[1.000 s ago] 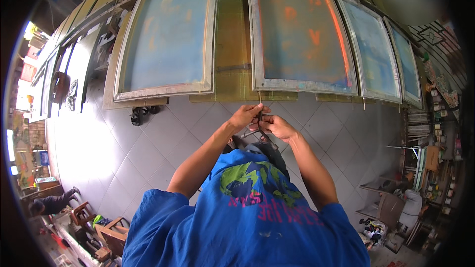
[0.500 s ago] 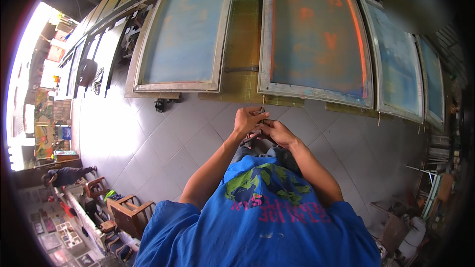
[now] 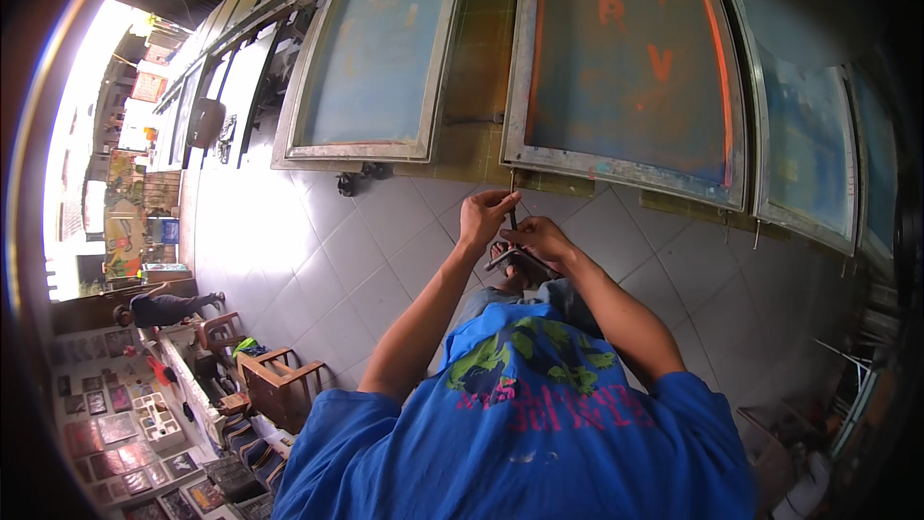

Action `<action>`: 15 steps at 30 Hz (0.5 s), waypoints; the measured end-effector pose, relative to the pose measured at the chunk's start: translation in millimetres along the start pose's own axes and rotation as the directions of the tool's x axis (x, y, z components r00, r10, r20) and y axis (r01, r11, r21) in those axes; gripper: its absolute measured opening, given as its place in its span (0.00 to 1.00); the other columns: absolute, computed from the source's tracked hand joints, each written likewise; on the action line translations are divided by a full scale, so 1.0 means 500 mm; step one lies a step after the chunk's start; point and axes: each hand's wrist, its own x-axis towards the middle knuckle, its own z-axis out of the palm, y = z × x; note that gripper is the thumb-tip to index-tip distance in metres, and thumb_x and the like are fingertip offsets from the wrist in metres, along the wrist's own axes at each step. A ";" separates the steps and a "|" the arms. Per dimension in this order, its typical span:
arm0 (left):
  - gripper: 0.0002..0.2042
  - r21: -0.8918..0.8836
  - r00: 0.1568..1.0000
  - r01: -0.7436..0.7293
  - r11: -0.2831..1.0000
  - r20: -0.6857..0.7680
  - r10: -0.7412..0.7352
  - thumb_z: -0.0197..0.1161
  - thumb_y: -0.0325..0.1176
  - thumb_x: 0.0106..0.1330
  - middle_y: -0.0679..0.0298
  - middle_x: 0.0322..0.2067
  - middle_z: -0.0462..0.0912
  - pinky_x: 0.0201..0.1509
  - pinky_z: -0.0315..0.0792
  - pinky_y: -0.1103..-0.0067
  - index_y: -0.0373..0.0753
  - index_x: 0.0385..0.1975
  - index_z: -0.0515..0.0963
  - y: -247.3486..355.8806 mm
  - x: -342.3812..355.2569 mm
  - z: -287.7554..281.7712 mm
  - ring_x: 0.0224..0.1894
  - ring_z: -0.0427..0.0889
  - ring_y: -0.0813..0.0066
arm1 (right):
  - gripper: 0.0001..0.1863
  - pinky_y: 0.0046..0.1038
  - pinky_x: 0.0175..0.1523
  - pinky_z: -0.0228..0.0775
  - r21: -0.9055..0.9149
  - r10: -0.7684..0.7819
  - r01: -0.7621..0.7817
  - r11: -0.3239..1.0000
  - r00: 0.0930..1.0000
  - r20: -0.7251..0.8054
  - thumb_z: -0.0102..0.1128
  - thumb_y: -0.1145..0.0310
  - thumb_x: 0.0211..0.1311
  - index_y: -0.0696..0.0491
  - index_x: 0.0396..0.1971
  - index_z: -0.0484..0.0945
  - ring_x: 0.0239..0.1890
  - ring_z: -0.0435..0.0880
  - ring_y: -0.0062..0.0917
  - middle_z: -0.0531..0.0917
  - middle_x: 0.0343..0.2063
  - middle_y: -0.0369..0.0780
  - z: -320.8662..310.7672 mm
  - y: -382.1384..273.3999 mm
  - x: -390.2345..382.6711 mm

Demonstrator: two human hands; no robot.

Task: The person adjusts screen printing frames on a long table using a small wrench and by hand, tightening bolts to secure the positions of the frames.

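Note:
A thin upright metal rod [image 3: 513, 179] hangs at the lower edge of the orange-streaked mesh screen [image 3: 626, 67]. My left hand [image 3: 483, 221] pinches the rod just below that screen, thumb and fingertips closed round it. Lower on the rod, my right hand [image 3: 544, 243] has its fingers closed on it. Beneath my right hand, an angled dark metal bar [image 3: 534, 261] spreads out; whether it is joined to the rod I cannot tell. My sandalled foot shows behind it on the floor.
More framed screens [image 3: 371, 58] [image 3: 804, 135] line the rack. Tiled floor [image 3: 366, 250] lies below. At lower left are a person in dark clothes [image 3: 168, 310], wooden stools [image 3: 279, 385] and a table [image 3: 168, 424] with small pictures. Dark shoes [image 3: 356, 180] lie under the rack.
The view has swung, showing more of the lower-left table. My left hand has risen along the rod, away from my right, and the angled bar's position has shifted slightly.

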 end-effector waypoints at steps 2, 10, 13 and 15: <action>0.18 0.091 0.986 -0.028 0.996 -0.163 0.042 0.72 0.43 0.60 0.58 0.26 0.88 0.34 0.77 0.80 0.32 0.38 0.87 -0.006 0.001 0.009 0.29 0.85 0.76 | 0.19 0.27 0.24 0.74 0.044 -0.031 0.033 0.999 0.999 -0.029 0.73 0.56 0.58 0.58 0.26 0.82 0.18 0.78 0.19 0.83 0.23 0.40 0.018 0.002 -0.008; 0.17 0.309 0.996 -0.038 0.950 -0.067 0.061 0.70 0.45 0.60 0.57 0.27 0.88 0.37 0.77 0.75 0.36 0.36 0.88 0.015 0.016 -0.007 0.29 0.86 0.72 | 0.18 0.27 0.37 0.74 0.233 -0.010 0.009 0.972 1.000 0.002 0.67 0.57 0.65 0.59 0.38 0.84 0.35 0.85 0.23 0.87 0.32 0.41 0.046 -0.001 -0.032; 0.17 0.370 0.991 -0.105 0.923 -0.033 0.126 0.67 0.45 0.61 0.56 0.27 0.88 0.38 0.77 0.73 0.36 0.35 0.87 0.009 0.021 -0.005 0.31 0.87 0.67 | 0.17 0.27 0.41 0.75 0.261 -0.014 0.014 0.965 1.000 -0.002 0.64 0.58 0.66 0.59 0.40 0.84 0.37 0.86 0.25 0.87 0.34 0.42 0.046 0.002 -0.035; 0.16 0.419 0.986 -0.156 0.895 0.009 0.168 0.65 0.44 0.62 0.56 0.27 0.87 0.39 0.78 0.72 0.35 0.34 0.87 0.004 0.026 -0.008 0.31 0.87 0.65 | 0.17 0.28 0.41 0.75 0.232 -0.085 0.090 0.968 0.996 -0.035 0.64 0.58 0.66 0.58 0.38 0.85 0.37 0.86 0.26 0.88 0.33 0.42 0.046 0.004 -0.040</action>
